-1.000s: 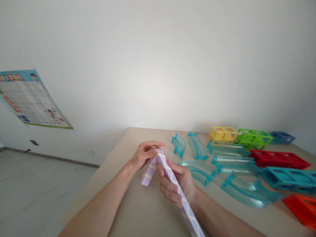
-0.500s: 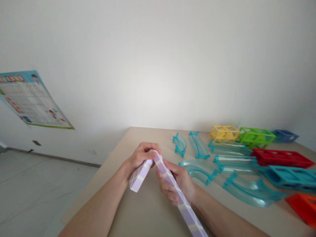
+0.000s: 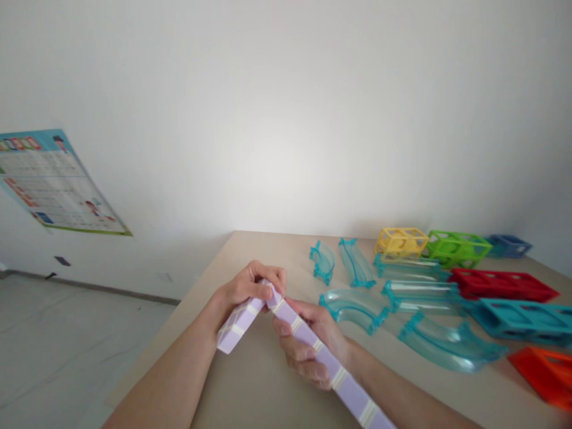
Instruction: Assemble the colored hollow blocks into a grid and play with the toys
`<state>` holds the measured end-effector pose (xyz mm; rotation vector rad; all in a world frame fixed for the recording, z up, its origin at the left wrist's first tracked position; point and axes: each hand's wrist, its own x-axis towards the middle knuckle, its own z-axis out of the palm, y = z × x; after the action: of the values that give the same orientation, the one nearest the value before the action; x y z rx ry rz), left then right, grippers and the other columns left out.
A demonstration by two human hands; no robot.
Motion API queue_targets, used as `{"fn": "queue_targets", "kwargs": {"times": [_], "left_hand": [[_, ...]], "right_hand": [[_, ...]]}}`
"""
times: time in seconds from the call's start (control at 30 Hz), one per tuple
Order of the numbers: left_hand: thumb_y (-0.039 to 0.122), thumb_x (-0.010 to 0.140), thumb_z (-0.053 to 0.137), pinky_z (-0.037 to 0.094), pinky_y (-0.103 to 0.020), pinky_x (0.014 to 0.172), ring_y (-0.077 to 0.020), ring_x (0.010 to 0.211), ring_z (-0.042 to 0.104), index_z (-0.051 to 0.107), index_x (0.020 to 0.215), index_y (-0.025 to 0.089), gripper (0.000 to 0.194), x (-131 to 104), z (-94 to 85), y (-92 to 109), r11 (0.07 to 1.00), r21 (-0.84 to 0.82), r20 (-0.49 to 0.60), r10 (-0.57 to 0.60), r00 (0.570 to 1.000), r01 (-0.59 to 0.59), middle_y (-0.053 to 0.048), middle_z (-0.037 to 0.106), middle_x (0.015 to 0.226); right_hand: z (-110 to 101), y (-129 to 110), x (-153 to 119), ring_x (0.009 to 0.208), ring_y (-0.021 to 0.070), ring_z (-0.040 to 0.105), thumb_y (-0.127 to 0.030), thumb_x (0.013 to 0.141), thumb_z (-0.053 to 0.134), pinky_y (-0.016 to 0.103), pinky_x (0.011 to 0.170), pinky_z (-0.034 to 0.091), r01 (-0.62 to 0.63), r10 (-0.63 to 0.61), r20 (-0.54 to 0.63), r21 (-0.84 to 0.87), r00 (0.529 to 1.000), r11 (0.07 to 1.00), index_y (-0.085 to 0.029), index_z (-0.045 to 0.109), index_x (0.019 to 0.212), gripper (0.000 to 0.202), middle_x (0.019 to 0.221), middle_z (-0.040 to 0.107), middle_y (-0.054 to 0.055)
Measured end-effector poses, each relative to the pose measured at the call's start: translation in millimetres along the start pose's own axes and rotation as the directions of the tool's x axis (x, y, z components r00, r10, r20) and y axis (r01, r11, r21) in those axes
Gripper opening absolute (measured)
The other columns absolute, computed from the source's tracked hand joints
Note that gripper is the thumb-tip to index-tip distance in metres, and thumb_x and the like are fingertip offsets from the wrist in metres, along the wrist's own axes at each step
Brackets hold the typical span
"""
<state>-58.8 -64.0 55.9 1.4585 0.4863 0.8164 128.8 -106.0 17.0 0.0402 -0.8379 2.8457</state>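
A long lilac bar with cream bands (image 3: 351, 395), made of box-like segments, bends sharply near its far end. My left hand (image 3: 248, 285) is closed over that bend, its thumb pressed on the short piece that slants down to the left. Lower on the longer piece, my right hand (image 3: 328, 333) has its fingers wrapped around the underside and side. The long piece runs down past the right wrist and out at the bottom edge. Both hands hold the bar above the table (image 3: 250, 390). How the segments join at the bend is partly covered by fingers.
Clear teal curved track pieces (image 3: 353, 304) and straight ones (image 3: 422, 292) lie to the right. Beyond them are yellow (image 3: 402, 241), green (image 3: 458, 247), red (image 3: 503, 285), teal (image 3: 527, 319) and orange (image 3: 543, 372) open-frame blocks. A wall stands behind the table; a poster (image 3: 62, 182) hangs left.
Both hands and the bar have shifted slightly left and down. The short piece now slants flatter to the left, so the bend looks wider. Both hands keep their hold.
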Motion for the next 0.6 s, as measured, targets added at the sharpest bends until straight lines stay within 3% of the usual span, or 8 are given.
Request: {"fn": "queue_targets", "kwargs": {"times": [0.07,0.13,0.2,0.27,0.3,0.43,0.53,0.6], "left_hand": [[0.045,0.062,0.08,0.041,-0.025,0.057,-0.0136,0.062,0.056,0.077,0.09,0.017,0.04,4,-3.2,-4,0.995,0.1,-0.142,0.01,0.99,0.004,-0.005,0.064,0.077],[0.047,0.069,0.076,0.044,-0.027,0.068,-0.018,0.077,0.06,0.074,0.103,0.017,0.045,11,-5.7,-12,0.974,0.225,-0.355,0.078,0.932,0.004,-0.007,0.069,0.088],[0.05,0.077,0.067,0.045,-0.03,0.077,-0.0222,0.092,0.06,0.073,0.103,0.017,0.042,17,-6.5,-20,0.958,0.286,-0.529,0.155,0.835,0.003,-0.01,0.07,0.101],[0.052,0.082,0.059,0.045,-0.032,0.081,-0.0249,0.102,0.058,0.073,0.097,0.016,0.042,21,-4.6,-26,0.958,0.285,-0.594,0.19,0.781,-0.016,-0.011,0.069,0.107],[0.053,0.082,0.058,0.046,-0.032,0.081,-0.0253,0.103,0.058,0.073,0.097,0.016,0.043,23,-2.4,-28,0.96,0.279,-0.581,0.193,0.791,-0.029,-0.012,0.069,0.107],[0.055,0.082,0.056,0.046,-0.028,0.069,-0.0195,0.08,0.063,0.07,0.109,0.015,0.05,22,12.1,-27,0.954,0.296,-0.425,0.172,0.889,-0.043,-0.01,0.071,0.095],[0.052,0.083,0.054,0.044,-0.026,0.059,-0.0163,0.065,0.061,0.071,0.107,0.014,0.048,21,20.6,-26,0.942,0.336,-0.422,0.148,0.895,0.002,-0.008,0.072,0.084],[0.046,0.081,0.055,0.045,-0.025,0.059,-0.0176,0.068,0.063,0.073,0.101,0.014,0.042,20,21.5,-26,0.927,0.375,-0.443,0.187,0.877,-0.009,-0.007,0.072,0.08]], "right_hand": [[6,2,3,0.027,0.0103,0.04,-0.058,0.091,0.035,0.02,0.025,0.039,0.158,-0.175,-0.189,-0.1,0.966,0.982,-0.021,0.048,0.08,0.041,0.045,0.047,-0.007],[11,4,6,0.025,0.0091,0.039,-0.06,0.088,0.042,0.018,0.024,0.034,0.303,-0.391,-0.365,-0.276,0.845,0.912,-0.02,0.049,0.079,0.041,0.043,0.045,-0.007],[15,4,9,0.024,0.0089,0.038,-0.061,0.085,0.048,0.017,0.023,0.03,0.355,-0.55,-0.457,-0.445,0.699,0.822,-0.02,0.049,0.078,0.042,0.041,0.044,-0.008],[14,5,12,0.023,0.0093,0.038,-0.061,0.084,0.049,0.017,0.022,0.029,0.351,-0.63,-0.488,-0.547,0.603,0.76,-0.019,0.049,0.078,0.043,0.04,0.043,-0.008],[13,5,13,0.023,0.0098,0.038,-0.062,0.084,0.049,0.017,0.022,0.029,0.34,-0.643,-0.493,-0.571,0.587,0.748,-0.019,0.049,0.077,0.043,0.039,0.043,-0.008],[10,7,13,0.022,0.0107,0.04,-0.062,0.085,0.046,0.018,0.021,0.03,0.299,-0.621,-0.479,-0.587,0.621,0.752,-0.019,0.05,0.077,0.044,0.038,0.044,-0.008],[12,7,11,0.023,0.0103,0.039,-0.062,0.087,0.043,0.017,0.021,0.031,0.284,-0.545,-0.484,-0.512,0.684,0.811,-0.019,0.05,0.079,0.044,0.039,0.044,-0.007],[13,5,9,0.024,0.0099,0.038,-0.06,0.089,0.038,0.018,0.021,0.033,0.246,-0.427,-0.491,-0.391,0.759,0.887,-0.02,0.05,0.081,0.043,0.041,0.045,-0.008]]}}
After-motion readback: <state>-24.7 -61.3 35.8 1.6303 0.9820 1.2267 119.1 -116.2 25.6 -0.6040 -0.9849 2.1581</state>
